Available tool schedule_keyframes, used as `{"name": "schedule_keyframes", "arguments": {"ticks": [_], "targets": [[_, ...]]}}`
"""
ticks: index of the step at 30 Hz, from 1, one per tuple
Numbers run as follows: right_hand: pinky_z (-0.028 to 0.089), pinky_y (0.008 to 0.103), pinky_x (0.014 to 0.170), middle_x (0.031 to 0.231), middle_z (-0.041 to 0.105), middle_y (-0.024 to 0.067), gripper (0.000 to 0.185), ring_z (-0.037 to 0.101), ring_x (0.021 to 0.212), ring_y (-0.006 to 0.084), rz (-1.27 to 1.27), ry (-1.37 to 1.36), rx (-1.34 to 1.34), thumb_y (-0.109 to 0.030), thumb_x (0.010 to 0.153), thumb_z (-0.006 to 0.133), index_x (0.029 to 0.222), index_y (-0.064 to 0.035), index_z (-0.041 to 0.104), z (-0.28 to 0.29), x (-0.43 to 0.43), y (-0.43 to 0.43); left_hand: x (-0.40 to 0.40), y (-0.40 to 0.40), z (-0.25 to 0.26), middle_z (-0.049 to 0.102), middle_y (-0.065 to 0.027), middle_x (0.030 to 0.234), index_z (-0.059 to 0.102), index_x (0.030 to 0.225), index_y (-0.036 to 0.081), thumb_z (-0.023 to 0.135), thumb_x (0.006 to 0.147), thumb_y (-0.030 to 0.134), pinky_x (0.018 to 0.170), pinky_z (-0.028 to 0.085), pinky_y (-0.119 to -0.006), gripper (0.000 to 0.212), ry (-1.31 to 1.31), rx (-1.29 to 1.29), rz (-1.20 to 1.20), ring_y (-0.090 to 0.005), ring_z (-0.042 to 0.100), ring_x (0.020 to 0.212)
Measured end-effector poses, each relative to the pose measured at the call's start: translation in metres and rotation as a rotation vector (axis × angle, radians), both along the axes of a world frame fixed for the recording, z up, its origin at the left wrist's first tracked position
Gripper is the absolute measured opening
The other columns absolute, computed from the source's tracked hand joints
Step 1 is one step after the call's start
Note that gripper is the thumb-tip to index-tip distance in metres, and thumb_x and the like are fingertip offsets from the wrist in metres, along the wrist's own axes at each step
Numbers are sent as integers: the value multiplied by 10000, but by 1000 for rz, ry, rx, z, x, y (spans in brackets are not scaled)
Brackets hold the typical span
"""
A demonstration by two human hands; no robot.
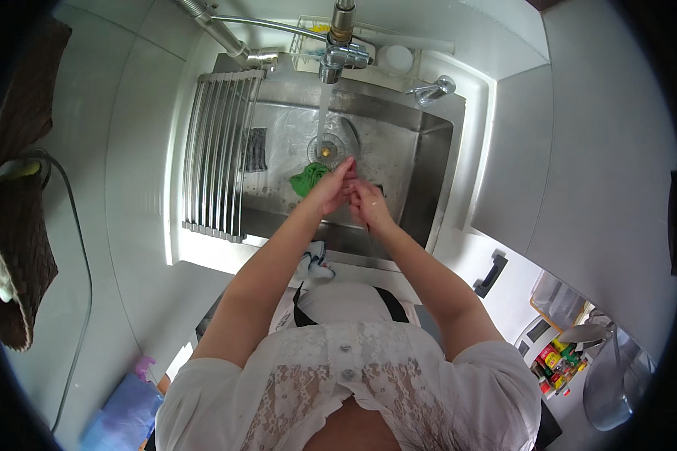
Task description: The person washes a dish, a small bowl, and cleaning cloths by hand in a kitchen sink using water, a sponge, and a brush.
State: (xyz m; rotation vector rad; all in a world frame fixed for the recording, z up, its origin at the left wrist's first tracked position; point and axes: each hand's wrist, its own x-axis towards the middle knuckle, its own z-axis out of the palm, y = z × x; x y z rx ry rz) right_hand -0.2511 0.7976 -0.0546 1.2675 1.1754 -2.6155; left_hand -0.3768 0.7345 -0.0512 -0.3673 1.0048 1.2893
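Note:
Over the steel sink (398,169), my left hand (334,190) and my right hand (370,206) meet with their fingertips together. Curled fingers hide whatever may be between them. Just left of my left hand, a crumpled green cloth (307,179) lies on the sink floor. Water (322,110) runs from the chrome faucet (332,70) onto the drain (326,151), which has a small yellowish piece at its centre. Beyond my fingers lies a grey, curved, blade-like thing (350,135). A small dark object (379,189) shows beside my right hand, mostly covered.
A roll-up drying rack (217,152) spans the sink's left side, with a dark ribbed pad (256,149) beside it. Behind the faucet stands a wire basket (304,48). A chrome soap dispenser (437,90) is at the back right. A patterned cloth (315,262) hangs at the front edge.

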Motion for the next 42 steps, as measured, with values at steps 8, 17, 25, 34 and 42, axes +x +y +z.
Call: {"name": "schedule_keyframes", "arguments": {"ticks": [8,17,25,34,42], "targets": [[445,324,489,616,576,71,338,553,513,192,366,-211,564,-332,866,447,751,-37,564,91,-8,62,-1,14,13,486,-17,688,465,892,84,475,885,151,422,350,-203,68,22,136,171,-90,412,486],[408,415,821,916,594,237,431,550,922,365,87,-415,1388,-373,860,380,1021,-25,575,81,-72,251,-2,55,57,424,0,651,413,889,116,468,882,147,348,213,-187,63,241,145,-55,-56,310,435],[400,421,842,997,605,165,401,553,956,330,138,-505,1270,-350,843,320,971,-140,637,92,-80,235,-21,68,72,418,8,644,418,902,129,478,868,137,363,216,-189,70,271,187,-46,-53,311,444],[328,441,942,1136,491,193,445,437,1084,377,-1,-95,1823,-194,718,607,1087,24,491,120,-52,135,-25,36,85,426,21,625,446,930,132,460,874,131,362,218,-195,58,337,149,-97,-49,338,454],[217,405,1044,1357,270,220,631,277,1262,332,686,364,1778,-218,770,552,1270,77,304,77,-26,32,-11,-21,84,420,43,599,470,935,133,416,900,177,352,181,-191,78,347,68,-295,-39,312,422]]}}
